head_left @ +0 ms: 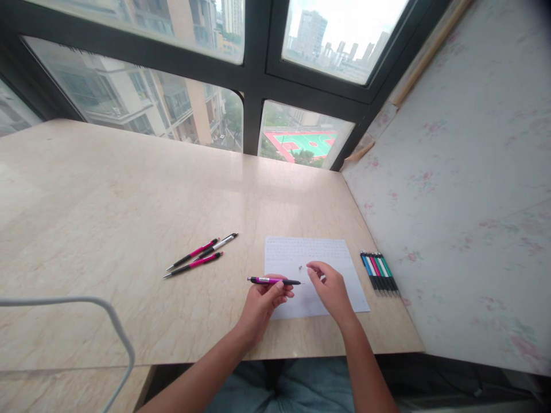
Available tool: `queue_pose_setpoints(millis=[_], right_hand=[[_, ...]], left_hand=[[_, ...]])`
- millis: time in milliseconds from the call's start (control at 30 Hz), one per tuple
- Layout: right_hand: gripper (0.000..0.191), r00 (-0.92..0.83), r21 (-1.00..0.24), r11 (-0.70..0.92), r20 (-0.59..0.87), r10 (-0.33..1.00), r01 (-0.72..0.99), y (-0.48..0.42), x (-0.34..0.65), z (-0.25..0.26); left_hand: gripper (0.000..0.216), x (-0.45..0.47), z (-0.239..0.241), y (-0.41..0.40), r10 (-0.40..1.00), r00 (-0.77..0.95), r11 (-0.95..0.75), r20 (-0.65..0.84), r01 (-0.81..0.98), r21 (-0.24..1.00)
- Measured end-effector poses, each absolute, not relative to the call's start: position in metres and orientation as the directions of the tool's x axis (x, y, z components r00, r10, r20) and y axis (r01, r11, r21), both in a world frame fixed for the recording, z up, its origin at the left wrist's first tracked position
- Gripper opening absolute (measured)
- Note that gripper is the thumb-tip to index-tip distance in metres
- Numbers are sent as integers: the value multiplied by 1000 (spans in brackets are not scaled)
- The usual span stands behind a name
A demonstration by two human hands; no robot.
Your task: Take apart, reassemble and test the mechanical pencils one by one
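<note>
A purple and black mechanical pencil (269, 280) lies level in my left hand (263, 301), held between thumb and fingers with its thin metal tip pointing right. My right hand (329, 287) hovers over the paper just right of that tip, fingers half curled, thumb and forefinger slightly apart, with nothing visible between them. Beneath both hands is a white sheet of paper (344, 252) with rows of faint writing. A small dark spot (300, 268) shows on the sheet near my right fingertips; whether it is a mark or a tiny part I cannot tell.
To the left lie two pink and black pencils (198, 264) and a white and black one (219, 244). Several coloured pencils (379, 272) sit in a row by the papered wall (451, 201). A white cable (107, 307) crosses the marble-look table (129, 195) at left, with windows behind.
</note>
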State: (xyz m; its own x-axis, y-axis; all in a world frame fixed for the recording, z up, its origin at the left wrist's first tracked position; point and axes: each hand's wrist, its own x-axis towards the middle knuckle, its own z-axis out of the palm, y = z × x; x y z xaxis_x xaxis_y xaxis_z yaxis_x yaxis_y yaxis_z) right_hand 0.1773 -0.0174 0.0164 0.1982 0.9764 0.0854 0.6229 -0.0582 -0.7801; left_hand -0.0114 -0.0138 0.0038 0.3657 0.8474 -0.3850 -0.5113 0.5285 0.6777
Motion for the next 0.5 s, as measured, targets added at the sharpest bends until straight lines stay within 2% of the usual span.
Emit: queue_pose_setpoints(millis=[67, 133, 200, 300, 500], right_hand=[[30, 166, -867, -76, 8, 986, 492, -28, 173, 22], [29, 81, -904, -70, -39, 996, 422, -36, 166, 26], [24, 37, -909, -49, -37, 999, 414, -40, 161, 29], [19, 60, -901, -48, -25, 998, 430, -42, 159, 31], [18, 99, -900, -61, -20, 995, 431, -47, 166, 27]], left_hand=[[30, -10, 2, -15, 842, 388, 534, -375, -504, 679], [29, -9, 2, -16, 840, 403, 532, -362, -484, 695], [29, -9, 3, -16, 842, 416, 517, -343, -444, 732], [28, -9, 5, -15, 856, 402, 484, -326, -399, 779], [29, -11, 4, -11, 879, 340, 459, -335, -412, 787]])
